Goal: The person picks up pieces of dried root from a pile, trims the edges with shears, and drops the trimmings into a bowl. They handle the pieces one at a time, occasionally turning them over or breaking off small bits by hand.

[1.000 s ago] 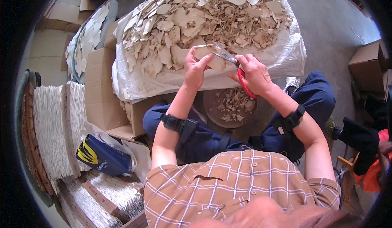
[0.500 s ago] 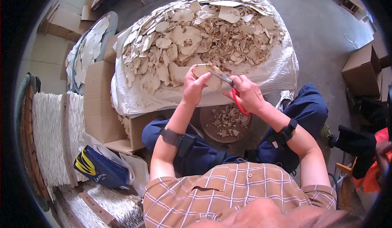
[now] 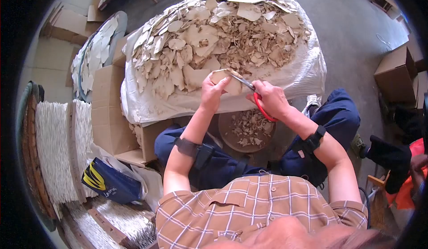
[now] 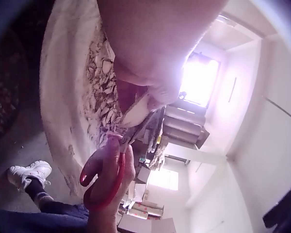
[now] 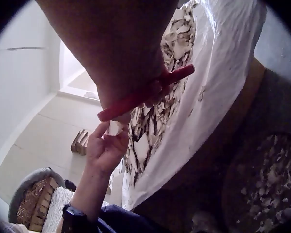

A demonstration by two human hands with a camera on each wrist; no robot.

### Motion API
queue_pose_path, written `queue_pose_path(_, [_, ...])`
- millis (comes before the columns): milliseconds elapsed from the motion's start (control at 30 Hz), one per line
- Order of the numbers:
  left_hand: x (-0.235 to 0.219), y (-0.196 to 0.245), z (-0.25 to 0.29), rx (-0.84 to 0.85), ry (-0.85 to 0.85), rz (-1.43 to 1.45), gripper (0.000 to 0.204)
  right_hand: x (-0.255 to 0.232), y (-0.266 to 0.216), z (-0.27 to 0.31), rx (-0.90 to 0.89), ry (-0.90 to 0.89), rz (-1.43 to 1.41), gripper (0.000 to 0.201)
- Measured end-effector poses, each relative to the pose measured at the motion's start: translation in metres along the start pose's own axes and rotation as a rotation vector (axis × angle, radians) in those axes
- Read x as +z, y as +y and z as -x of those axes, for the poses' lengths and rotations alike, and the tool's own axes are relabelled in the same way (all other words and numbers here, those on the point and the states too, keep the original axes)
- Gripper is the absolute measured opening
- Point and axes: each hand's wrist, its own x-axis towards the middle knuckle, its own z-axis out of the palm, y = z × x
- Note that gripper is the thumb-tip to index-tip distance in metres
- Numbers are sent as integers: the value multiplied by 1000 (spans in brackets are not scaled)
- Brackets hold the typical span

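In the head view the left hand (image 3: 211,93) pinches a pale flat piece (image 3: 233,86) with a brownish edge. The right hand (image 3: 271,99) grips scissors with red handles (image 3: 263,109), whose blades (image 3: 241,80) lie against the upper right edge of the piece. In the left wrist view the piece (image 4: 136,112) shows beneath the left fingers, close to the blades. The right wrist view shows the red handle (image 5: 145,94) across the right hand and the left hand (image 5: 106,148) beyond it; the blades are hidden there.
Beyond the hands a heap of pale broken pieces (image 3: 196,35) lies on a white sheet (image 3: 151,108). Below the hands stands a round container (image 3: 226,137) with small scraps. A cardboard box (image 3: 107,111) and a blue bag (image 3: 117,186) are at the left; another box (image 3: 392,73) is at the right.
Both hands moved down in the head view over the first half second, with the view shifting too. The scissor blades, spread apart one second ago, now appear closer together on the piece's edge.
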Motion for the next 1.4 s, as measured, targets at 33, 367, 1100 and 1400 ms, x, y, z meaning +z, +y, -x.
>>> queue_pose_path(33, [0,1,0,2,0,0,22,-2,-1,0,-2,1,1,35])
queue_pose_path(367, [5,-13,6,-27,-66,-11,17,-2,-5,7,81,-50,7,33])
queue_pose_path(1100, [-14,3,-1,47,-144,-57,23,-14,-19,-10,-50,101,80,34])
queue_pose_path(1400, [-14,10,5,100,-186,-31,19,-13,-20,-10,-97,91,11,29])
